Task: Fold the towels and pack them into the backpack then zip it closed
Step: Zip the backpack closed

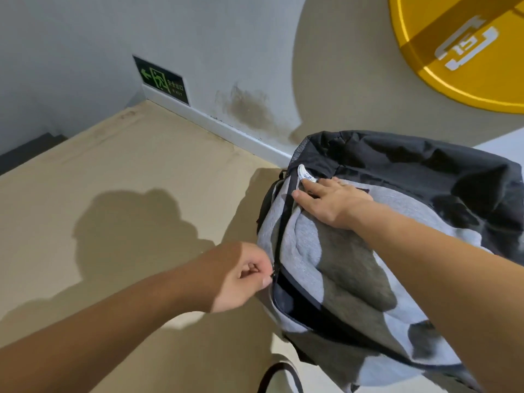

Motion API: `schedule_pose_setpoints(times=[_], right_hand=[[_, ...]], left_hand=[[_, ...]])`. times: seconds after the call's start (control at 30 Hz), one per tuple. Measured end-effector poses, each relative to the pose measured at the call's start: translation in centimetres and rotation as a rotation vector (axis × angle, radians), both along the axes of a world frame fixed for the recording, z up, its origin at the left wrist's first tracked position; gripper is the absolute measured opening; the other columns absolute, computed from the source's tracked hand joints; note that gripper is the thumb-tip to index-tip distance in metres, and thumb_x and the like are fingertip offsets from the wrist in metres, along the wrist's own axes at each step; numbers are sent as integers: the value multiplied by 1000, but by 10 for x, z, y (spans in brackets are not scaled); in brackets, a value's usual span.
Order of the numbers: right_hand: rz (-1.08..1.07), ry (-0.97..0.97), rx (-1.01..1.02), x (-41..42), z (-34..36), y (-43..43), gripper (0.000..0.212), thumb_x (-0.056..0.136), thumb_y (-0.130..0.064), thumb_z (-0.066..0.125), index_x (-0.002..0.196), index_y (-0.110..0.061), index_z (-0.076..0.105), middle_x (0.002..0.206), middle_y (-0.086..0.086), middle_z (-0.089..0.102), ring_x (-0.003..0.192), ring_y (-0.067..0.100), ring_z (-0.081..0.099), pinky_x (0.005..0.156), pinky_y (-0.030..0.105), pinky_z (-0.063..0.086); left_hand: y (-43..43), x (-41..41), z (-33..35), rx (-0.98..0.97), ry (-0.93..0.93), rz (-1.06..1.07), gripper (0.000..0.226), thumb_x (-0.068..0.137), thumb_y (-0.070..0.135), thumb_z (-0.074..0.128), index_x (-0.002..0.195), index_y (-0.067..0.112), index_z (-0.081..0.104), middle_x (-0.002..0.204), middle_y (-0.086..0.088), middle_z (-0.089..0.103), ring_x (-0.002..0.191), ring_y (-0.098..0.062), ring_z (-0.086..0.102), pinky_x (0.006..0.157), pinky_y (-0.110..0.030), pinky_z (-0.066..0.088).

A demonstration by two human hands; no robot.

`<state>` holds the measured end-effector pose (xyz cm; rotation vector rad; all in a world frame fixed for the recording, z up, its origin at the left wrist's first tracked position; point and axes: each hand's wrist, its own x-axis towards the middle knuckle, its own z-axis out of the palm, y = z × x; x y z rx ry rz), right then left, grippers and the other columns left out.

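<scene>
Left forearm reaches in from the bottom left corner. The left hand [241, 276] sits just left of the backpack [425, 171], fingers curled, thumb and forefinger pinching the zip pull [272, 275] at the bag's left edge. The pull is tiny and dark, barely made out between the fingertips. Far left of the backpack a dark stair [28, 148] is cut by the frame. A green exit sign [162, 80] sits low on the wall, left of and beyond the bag. The person's shadow falls on the tan floor [113, 171] left of the bag.

The backpack sits near the foot of the wall; what it rests on is hidden. Its long axis runs from the lower right of the frame away towards the wall, black end farthest. The zip [285, 222] follows the left side along that axis, joined above the pull and parted below it. The gap there is dark, and what lies inside cannot be told. The bag's near end is cut off by the frame and crossed by the right arm. A strap [279, 373] loops below the bag, partly out of frame. The body is soft grey, blotched with shadow. The far part is creased black, with a white tag [306, 173] at the top of the zip.

The right hand [331, 201] lies flat on the grey top just right of the tag, fingers straight, gripping nothing. A yellow disc [467, 52] on the wall above the bag is cut by the frame.
</scene>
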<state>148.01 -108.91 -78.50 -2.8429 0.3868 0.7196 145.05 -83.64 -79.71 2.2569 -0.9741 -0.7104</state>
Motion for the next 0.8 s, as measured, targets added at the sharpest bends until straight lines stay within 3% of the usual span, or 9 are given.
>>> schedule_pose_setpoints(times=[0.07,0.17,0.23,0.27,0.33,0.43,0.6,0.7,0.8], right_hand=[[48,-122,-2,-15,2,4,70,96,-74,21,158,-43,14,170,-1,7,156,26,2,125,48,5],[236,-483,-46,-68,7,27,51,98,-59,34,142,-38,48,157,0,39,152,25,24,122,49,23],[297,-569,27,-108,8,44,45,96,-54,34,129,-36,59,148,-5,50,148,23,34,118,47,32],[296,-514,58,-124,5,48,50,96,-55,29,133,-37,58,152,-6,48,150,21,32,120,46,30],[270,-275,55,-142,0,49,64,95,-62,14,150,-42,38,166,-10,24,156,17,12,126,43,15],[242,-94,3,-137,-8,50,59,102,-60,12,158,-41,15,169,-10,-4,156,15,-11,127,43,-3],[186,-60,75,-119,-5,56,54,106,-48,20,159,-37,20,169,-12,4,156,14,-3,127,44,2],[120,-206,257,-127,-4,46,48,102,-36,40,150,-39,42,164,-13,29,154,11,18,126,41,16],[80,-438,498,-156,0,41,42,85,-27,59,125,-37,64,125,-17,64,121,4,57,104,34,48]], left_hand=[[7,-9,-8,-79,-30,125,12,94,32,61,83,28,64,74,17,61,63,1,55,58,-12,38],[11,-30,-25,-180,-13,307,18,85,52,50,83,36,58,76,6,60,65,-12,57,67,-34,51],[10,-47,-33,-236,-9,383,15,87,47,53,83,34,57,72,6,58,64,-14,54,67,-37,51],[9,-56,-34,-248,-33,387,12,91,40,57,82,31,57,68,9,56,60,-11,52,62,-30,49],[6,-74,-31,-239,-154,367,16,93,24,63,79,27,57,64,18,53,56,-3,47,54,-12,34],[2,-97,-28,-181,-257,337,18,89,21,65,76,27,54,65,21,48,58,2,45,54,-10,31],[-2,-129,-21,-207,-100,257,19,91,22,65,75,25,54,64,13,53,61,-3,47,55,-13,32],[-5,-127,-12,-244,68,397,12,91,25,68,79,25,66,67,11,64,60,-9,56,57,-21,43],[-8,-117,-7,-285,85,618,12,86,35,70,87,46,66,81,21,67,72,-5,62,64,-14,45]])
